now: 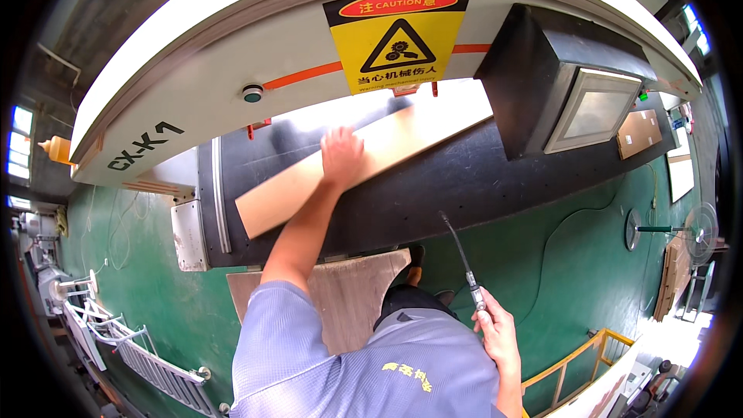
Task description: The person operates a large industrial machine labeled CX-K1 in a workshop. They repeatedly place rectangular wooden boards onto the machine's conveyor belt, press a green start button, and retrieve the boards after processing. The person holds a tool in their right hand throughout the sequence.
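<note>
A long pale wooden board [282, 200] lies at a slant on the black machine table [371, 220]. My left hand [342, 156] rests on it with the fingers bent over its far edge; the fingertips are partly hidden. At the lower right, my right hand [497, 325] is closed around an air blow gun [474, 291]. The gun's long thin dark nozzle [458, 246] points up and away, its tip near the table's front edge and apart from the board.
A white machine beam [232, 108] with a yellow warning sign [398, 42] spans above the table. A black box with a screen [596, 112] juts out at right. Below the table stands a brown wooden panel [352, 302]. A hose [546, 251] crosses the green floor.
</note>
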Available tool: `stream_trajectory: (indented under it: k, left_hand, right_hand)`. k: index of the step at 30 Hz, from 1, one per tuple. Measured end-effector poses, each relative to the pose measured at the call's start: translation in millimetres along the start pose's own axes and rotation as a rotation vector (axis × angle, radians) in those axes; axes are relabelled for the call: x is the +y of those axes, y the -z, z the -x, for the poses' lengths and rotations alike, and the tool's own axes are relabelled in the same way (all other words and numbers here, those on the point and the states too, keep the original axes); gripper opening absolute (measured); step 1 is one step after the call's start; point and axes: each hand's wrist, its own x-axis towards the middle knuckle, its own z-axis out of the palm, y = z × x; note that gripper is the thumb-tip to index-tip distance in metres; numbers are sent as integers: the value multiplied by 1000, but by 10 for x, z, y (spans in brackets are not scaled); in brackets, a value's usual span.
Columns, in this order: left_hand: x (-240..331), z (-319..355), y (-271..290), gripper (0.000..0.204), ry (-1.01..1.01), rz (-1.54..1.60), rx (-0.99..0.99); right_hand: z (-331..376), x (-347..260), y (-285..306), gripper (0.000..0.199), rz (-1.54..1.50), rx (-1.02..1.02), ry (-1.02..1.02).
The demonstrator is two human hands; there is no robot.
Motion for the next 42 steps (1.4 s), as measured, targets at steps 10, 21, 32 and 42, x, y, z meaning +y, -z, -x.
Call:
stream_trajectory:
  k: [10,21,32,42]
  left_hand:
    - [-475,-1564,143,56,9,-44,-295]
    - [-680,-901,11,89,119,-274,-193]
    - [-803,-538,419,56,-198,83,-328]
    - [-156,1089,1088,43,102,593,-508]
  right_hand:
    - [8,-25,-51,50,178,13,74]
    - [-47,-193,-108,46,209,40,-38]
    - [-90,-209,-143,43,63,47,34]
    - [-363,-58,-12,43,45,307,117]
